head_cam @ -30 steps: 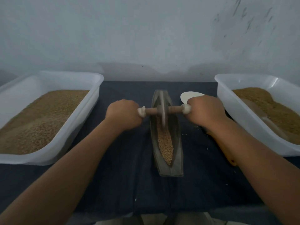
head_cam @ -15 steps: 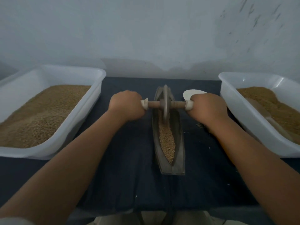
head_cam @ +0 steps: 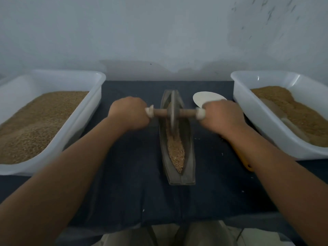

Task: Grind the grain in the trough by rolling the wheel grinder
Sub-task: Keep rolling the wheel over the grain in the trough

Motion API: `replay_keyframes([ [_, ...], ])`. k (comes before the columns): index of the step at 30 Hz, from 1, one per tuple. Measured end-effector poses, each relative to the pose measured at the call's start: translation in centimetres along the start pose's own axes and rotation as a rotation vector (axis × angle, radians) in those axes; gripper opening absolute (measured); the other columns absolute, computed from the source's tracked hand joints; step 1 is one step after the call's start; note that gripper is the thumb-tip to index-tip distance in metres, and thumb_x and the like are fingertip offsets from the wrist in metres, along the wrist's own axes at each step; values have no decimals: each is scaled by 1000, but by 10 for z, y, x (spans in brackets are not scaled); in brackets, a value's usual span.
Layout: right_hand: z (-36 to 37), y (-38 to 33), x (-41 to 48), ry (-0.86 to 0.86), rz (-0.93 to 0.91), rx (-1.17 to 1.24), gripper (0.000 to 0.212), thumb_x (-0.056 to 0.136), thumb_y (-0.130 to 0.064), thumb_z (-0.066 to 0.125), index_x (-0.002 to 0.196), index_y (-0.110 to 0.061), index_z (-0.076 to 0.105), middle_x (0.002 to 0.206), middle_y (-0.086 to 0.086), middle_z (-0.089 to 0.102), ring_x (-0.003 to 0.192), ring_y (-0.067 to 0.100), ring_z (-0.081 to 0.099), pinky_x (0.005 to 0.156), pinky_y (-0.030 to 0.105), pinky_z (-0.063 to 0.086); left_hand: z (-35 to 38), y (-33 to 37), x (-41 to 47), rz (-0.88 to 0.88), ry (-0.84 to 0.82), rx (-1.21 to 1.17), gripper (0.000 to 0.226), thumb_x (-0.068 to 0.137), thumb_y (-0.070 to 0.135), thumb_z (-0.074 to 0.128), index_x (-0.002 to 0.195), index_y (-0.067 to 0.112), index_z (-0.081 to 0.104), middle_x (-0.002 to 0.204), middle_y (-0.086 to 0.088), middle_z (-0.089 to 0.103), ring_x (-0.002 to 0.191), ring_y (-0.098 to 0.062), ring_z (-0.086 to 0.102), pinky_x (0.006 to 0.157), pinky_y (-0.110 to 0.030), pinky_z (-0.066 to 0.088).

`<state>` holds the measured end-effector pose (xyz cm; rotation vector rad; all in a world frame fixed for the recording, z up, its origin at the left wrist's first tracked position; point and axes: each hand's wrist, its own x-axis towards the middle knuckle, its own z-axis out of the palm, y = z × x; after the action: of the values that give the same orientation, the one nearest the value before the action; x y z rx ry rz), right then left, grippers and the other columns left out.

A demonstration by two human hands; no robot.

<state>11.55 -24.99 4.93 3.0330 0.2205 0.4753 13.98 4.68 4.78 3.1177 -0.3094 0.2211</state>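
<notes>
So the trough (head_cam: 188,158) runs 12-to-6 down the middle of the dark cloth (head_cam: 131,174), and the wheel grinder (head_cam: 172,110) sits in it up toward the 12 o'clock end. The left hand (head_cam: 128,112) is fisted tight round the 9 o'clock end of the axle and the right hand (head_cam: 222,116) is wrapped the same way round the 3 o'clock end. Most of the grain (head_cam: 176,151) is heaped toward 6 o'clock. Main worry imo: the trough is narrow, so if one hand pushes harder the wheel could tilt, ride up a wall and hop out, or flick kernels onto the cloth (a few specks lie there already). Roll too far toward 6 and that pile probably spills over the tip. The trough doesn't look pinned down either, so it might skid. The white disc (head_cam: 204,99) at 1 o'clock touches or sits just behind the right knuckles, easy to bump.
</notes>
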Motion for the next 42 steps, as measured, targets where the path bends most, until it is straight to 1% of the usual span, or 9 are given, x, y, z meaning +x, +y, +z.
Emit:
replay_keyframes([
  [7, -8, -2, 6, 5, -64, 18, 23, 80, -43, 51, 76, -20, 50, 70, -3, 55, 64, 23, 57, 52, 32, 40, 8, 1, -17, 4, 7, -35, 35, 84, 54, 52, 68, 24, 59, 72, 6, 62, 65, -19, 59, 60, -33, 46],
  [14, -24, 13, -37, -394, -122, 146, 25, 65, -61, 53, 76, -44, 65, 67, -16, 65, 57, 8, 60, 50, 28, 39, 14, -5, -67, 95, 109, 34, 42, 83, 64, 46, 60, 29, 55, 55, 12, 54, 49, -10, 53, 47, -25, 36],
  [19, 7, -3, 10, 30, 32, 25, 29, 83, -47, 56, 73, -20, 61, 71, -4, 59, 68, 24, 57, 58, 31, 44, 7, 1, -1, -28, 131, 35, 41, 83, 60, 47, 67, 25, 59, 71, 6, 60, 62, -21, 56, 56, -30, 41],
  [22, 4, -9, 26, 49, 50, 33, 26, 81, -43, 52, 69, -19, 56, 65, -4, 55, 60, 22, 54, 53, 28, 37, -2, 5, 18, -42, 90, 10, 47, 82, 66, 46, 72, 23, 62, 75, 3, 62, 68, -25, 60, 62, -33, 47],
  [26, -7, 5, 5, -225, -16, 96, 21, 80, -45, 55, 77, -24, 59, 77, -5, 61, 76, 20, 62, 62, 35, 51, -3, 7, -21, 36, 75, 63, 35, 82, 57, 49, 68, 26, 56, 70, 8, 57, 64, -21, 57, 59, -32, 44],
  [31, -26, 16, -36, -623, -78, 238, 31, 55, -61, 58, 76, -40, 68, 64, -14, 67, 54, 4, 63, 50, 29, 44, -2, -4, -74, 194, 137, 91, 42, 77, 66, 40, 59, 29, 51, 51, 12, 49, 45, -9, 48, 46, -22, 28],
  [33, -17, 15, -27, -568, -37, 216, 27, 64, -56, 62, 71, -30, 68, 64, -6, 67, 58, 8, 64, 52, 30, 45, -3, -1, -57, 171, 95, 114, 39, 79, 63, 44, 62, 29, 54, 57, 11, 53, 50, -11, 50, 48, -24, 32],
  [38, 10, -3, 14, 19, 39, 31, 27, 80, -45, 45, 75, -20, 56, 69, -3, 56, 67, 25, 58, 56, 31, 40, 0, 4, 17, -6, 134, 82, 36, 84, 56, 55, 70, 24, 59, 70, 6, 57, 63, -23, 54, 62, -32, 44],
  [42, -4, -6, 22, 12, -11, 35, 35, 68, -49, 32, 74, -20, 51, 65, -3, 53, 57, 18, 49, 51, 28, 30, 4, 5, 6, -17, 98, -9, 36, 86, 56, 54, 69, 24, 57, 71, 8, 56, 70, -25, 59, 63, -33, 43],
])
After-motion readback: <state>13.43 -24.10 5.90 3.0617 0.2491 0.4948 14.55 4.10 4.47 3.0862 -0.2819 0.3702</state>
